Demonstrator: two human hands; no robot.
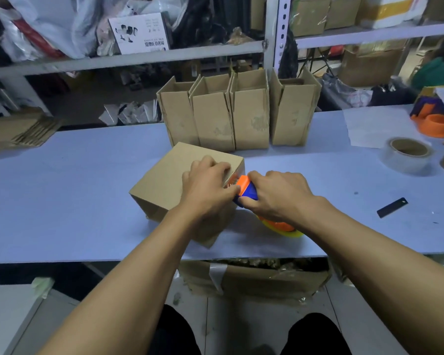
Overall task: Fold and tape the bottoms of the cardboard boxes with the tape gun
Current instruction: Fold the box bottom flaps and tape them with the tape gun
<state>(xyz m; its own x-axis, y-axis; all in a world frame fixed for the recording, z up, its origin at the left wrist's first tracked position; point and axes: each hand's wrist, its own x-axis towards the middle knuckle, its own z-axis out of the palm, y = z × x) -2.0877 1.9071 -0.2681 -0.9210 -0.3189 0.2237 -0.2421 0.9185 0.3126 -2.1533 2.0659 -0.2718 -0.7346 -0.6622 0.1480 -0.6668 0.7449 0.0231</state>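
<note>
A brown cardboard box lies upturned on the pale blue table, its folded bottom facing up. My left hand presses flat on the box's right side, fingers curled over the top edge. My right hand grips the orange-and-blue tape gun, whose head touches the box's right edge beside my left thumb. The gun's yellow-and-orange roll shows below my right wrist.
Several open upright boxes stand in a row behind. A clear tape roll, an orange tape dispenser and white paper lie at the right. A black blade rests nearby. Flattened cardboard sits far left. Shelves rise behind.
</note>
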